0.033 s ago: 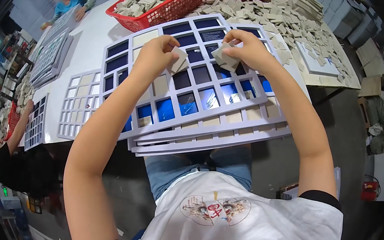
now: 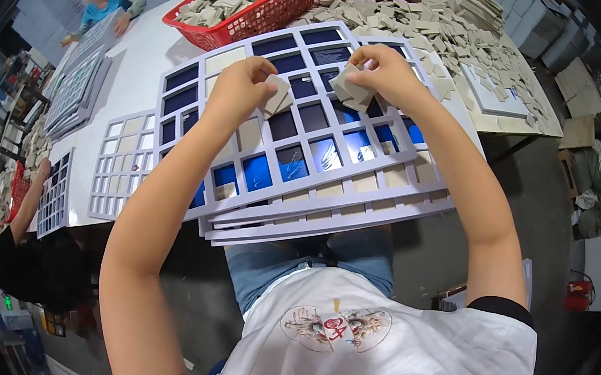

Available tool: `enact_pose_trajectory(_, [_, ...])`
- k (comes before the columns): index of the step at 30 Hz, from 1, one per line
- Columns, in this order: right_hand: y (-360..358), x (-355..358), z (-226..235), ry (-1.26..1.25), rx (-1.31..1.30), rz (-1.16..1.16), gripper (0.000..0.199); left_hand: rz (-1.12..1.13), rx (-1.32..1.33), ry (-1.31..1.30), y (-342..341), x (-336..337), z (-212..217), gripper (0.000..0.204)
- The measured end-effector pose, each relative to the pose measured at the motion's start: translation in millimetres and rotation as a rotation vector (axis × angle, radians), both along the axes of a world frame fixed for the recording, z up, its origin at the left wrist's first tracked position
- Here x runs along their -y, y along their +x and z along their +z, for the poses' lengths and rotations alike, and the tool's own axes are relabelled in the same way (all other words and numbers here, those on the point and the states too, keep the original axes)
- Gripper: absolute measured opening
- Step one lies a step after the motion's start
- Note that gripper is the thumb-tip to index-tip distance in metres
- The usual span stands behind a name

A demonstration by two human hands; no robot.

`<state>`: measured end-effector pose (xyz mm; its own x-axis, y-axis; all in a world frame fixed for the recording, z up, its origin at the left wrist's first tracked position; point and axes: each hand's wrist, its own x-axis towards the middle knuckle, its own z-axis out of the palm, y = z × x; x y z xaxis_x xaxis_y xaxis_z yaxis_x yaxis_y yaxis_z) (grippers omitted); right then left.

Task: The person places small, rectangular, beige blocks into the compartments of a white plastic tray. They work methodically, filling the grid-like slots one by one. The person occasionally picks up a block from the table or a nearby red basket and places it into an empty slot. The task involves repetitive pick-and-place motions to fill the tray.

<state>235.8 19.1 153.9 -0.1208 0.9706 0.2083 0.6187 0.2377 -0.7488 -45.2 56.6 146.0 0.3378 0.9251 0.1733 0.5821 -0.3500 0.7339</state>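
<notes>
- My left hand is closed around a few beige square tiles, pinched between thumb and fingers, just above the white grid frame.
- My right hand grips another small stack of beige tiles, fingers curled round them, over the far half of the grid frame.
- The grid frame tops a pile of like frames at the table's near edge; some of its cells hold a beige tile, others show dark or blue.
- Beyond the grid frame stands a red basket heaped with tiles, and to the right of that a loose spread of tiles on the table.
- Left of the grid frame lies a smaller white frame, partly filled.
- Further left, another person's hand rests by a frame; a person in a blue top works at the far corner.
</notes>
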Motion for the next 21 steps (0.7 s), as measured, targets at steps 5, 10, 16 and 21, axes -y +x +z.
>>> enact_pose_trajectory(5, [-3.5, -12.3, -2.1, -0.004, -0.194, -0.056, 0.020, 0.025, 0.048, 0.073, -11.5, 1.4, -0.7, 0.022])
enact_pose_trajectory(10, [7.4, -8.5, -4.2, 0.270, -0.123, 0.025, 0.020, 0.029, 0.194, -0.171, -30.1, 47.2, 40.8, 0.020])
enact_pose_trajectory(16, [-16.4, -5.4, -0.5, -0.068, -0.258, 0.001, 0.016, 0.073, 0.045, -0.425, -82.6, 106.1, 26.8, 0.015])
enact_pose_trajectory(21, [-32.7, 10.9, 13.4, -0.066, -0.404, 0.013, 0.023, 0.116, 0.019, -0.383, -79.7, 122.7, 20.8, 0.011])
